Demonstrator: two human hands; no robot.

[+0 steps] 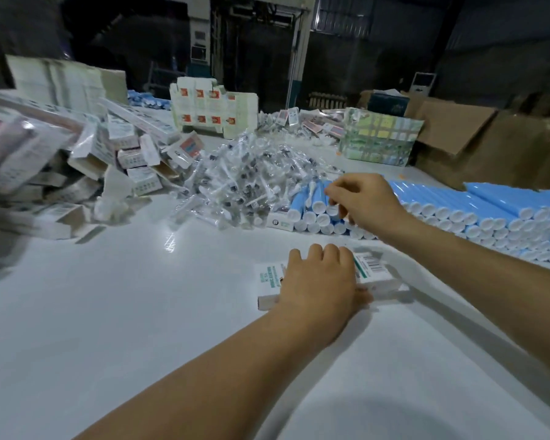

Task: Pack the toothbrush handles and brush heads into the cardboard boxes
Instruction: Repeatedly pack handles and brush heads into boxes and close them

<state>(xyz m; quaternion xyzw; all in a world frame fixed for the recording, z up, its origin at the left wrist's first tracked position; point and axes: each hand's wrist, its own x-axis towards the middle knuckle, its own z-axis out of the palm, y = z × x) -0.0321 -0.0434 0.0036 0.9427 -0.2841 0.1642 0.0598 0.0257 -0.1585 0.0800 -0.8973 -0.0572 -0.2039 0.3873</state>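
Leftmost, white printed cardboard boxes (131,154) lie heaped on the surface (108,296); beside them sits a pile of clear-wrapped brush heads (251,182). The left hand (318,281) rests on one flat white box (372,269) with a barcode, fingers curled over its far edge. The right hand (365,201) pinches a blue, white-capped toothbrush handle (332,203) in the stacked row of handles (489,211).
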